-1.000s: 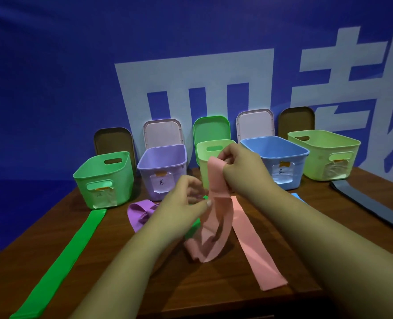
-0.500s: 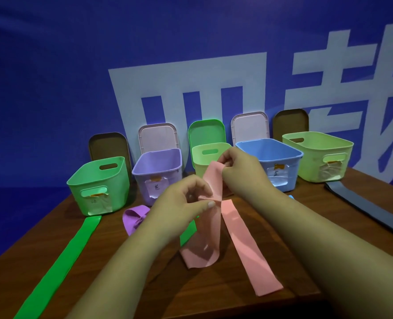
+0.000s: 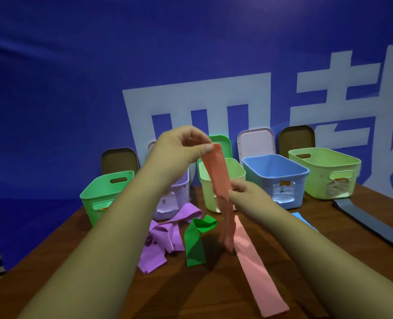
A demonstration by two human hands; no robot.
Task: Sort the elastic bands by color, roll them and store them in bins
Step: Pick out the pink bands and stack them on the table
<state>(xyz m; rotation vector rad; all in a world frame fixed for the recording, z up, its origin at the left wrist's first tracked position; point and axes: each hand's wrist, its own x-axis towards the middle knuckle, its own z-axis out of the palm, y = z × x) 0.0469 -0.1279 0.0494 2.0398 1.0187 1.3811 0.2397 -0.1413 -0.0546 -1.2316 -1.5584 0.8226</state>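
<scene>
**Hands.** My left hand [image 3: 179, 149] is raised and pinches the top end of the pink band [image 3: 218, 176] between thumb and fingertips. My right hand [image 3: 246, 192] is lower and pinches the same band at mid-length.

**Location.** The band hangs between the hands in front of the pale-green bin [image 3: 237, 173]. Its lower end reaches the table [image 3: 202, 291].

**Handling.** I judge the band light, limp and stretchy, with a slightly tacky surface. It will twist and sag if held at one point. Grip it flat across the full width at one end and start the roll there.

**Surroundings.**
- A pink strip [image 3: 257, 272] lies flat under the hanging end. I cannot tell whether it is the same band.
- The purple bands [image 3: 165, 236] and a green band [image 3: 194, 242] lie crumpled just left of it and may snag.
- A blue band [image 3: 306, 223] and a grey band [image 3: 363, 222] lie to the right.
- Green bin [image 3: 94, 203], purple bin [image 3: 182, 192], blue bin [image 3: 290, 192] and yellow-green bin [image 3: 317, 180] complete the far row. Labels are unreadable.
</scene>
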